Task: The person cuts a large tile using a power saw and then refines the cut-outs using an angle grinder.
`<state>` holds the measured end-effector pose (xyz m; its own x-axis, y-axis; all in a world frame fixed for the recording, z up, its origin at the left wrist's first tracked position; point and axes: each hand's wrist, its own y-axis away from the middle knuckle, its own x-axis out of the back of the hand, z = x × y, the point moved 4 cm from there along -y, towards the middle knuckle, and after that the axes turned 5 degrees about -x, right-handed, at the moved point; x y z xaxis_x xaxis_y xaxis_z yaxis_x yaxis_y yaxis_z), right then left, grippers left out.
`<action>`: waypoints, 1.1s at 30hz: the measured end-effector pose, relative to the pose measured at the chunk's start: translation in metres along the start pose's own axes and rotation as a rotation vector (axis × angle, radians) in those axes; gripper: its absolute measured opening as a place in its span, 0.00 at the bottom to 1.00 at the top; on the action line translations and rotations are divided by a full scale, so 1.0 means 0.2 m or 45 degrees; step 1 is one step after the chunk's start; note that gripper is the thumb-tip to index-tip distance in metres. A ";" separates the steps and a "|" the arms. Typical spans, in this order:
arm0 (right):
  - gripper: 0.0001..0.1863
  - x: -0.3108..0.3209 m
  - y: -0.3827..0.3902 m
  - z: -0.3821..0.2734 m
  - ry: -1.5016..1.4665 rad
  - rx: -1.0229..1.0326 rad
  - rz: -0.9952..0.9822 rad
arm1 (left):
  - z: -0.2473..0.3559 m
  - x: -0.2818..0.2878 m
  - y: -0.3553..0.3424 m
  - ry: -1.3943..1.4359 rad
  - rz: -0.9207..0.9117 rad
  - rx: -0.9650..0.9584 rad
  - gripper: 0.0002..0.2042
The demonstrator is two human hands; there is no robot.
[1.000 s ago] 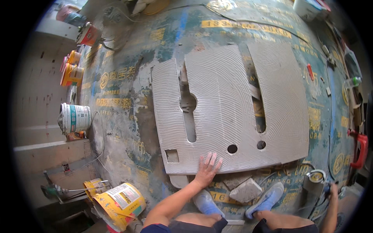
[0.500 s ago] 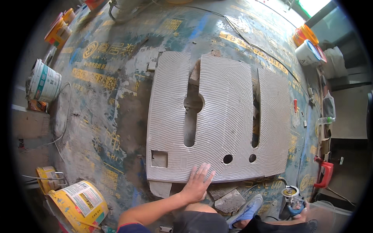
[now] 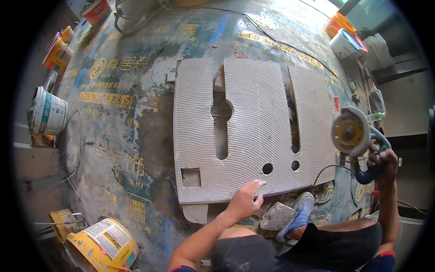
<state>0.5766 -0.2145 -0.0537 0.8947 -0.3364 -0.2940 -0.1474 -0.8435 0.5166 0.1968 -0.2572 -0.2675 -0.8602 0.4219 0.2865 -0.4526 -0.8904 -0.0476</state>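
A large pale tile slab (image 3: 253,109) lies on supports, its upper face combed in curved ridges. Two long slots, one with a round widening, run in from its far edge. Nearer me are a square cutout and two round holes. My left hand (image 3: 244,199) is over the slab's near edge below the left round hole, thumb and fingers apart, holding nothing; whether it touches the slab I cannot tell. My right hand (image 3: 383,165) grips the blue handle of an angle grinder (image 3: 351,131), raised at the slab's right side. Its yellow-centred disc faces me.
Stone chunks (image 3: 277,215) lie by my shoe (image 3: 297,215). A black cord (image 3: 324,174) loops beside the slab's near right corner. Yellow buckets (image 3: 102,245) and a white bucket (image 3: 50,111) stand on the left; more buckets (image 3: 346,44) are at far right, near a plastic bottle (image 3: 375,117).
My right hand has lifted the angle grinder from low by the floor to the slab's right side. My left hand has shifted right along the near edge, its fingers no longer flat. The view has shifted.
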 end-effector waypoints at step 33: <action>0.13 -0.88 -0.81 0.36 0.733 -0.261 -0.318 | -0.16 -0.07 -0.47 0.864 -0.002 0.396 0.21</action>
<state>0.4136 -0.0493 -0.1430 0.9825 0.1849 0.0230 0.1262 -0.7513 0.6477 0.2446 -0.1746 -0.2970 -0.8612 0.3463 -0.3721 -0.4534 -0.8543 0.2542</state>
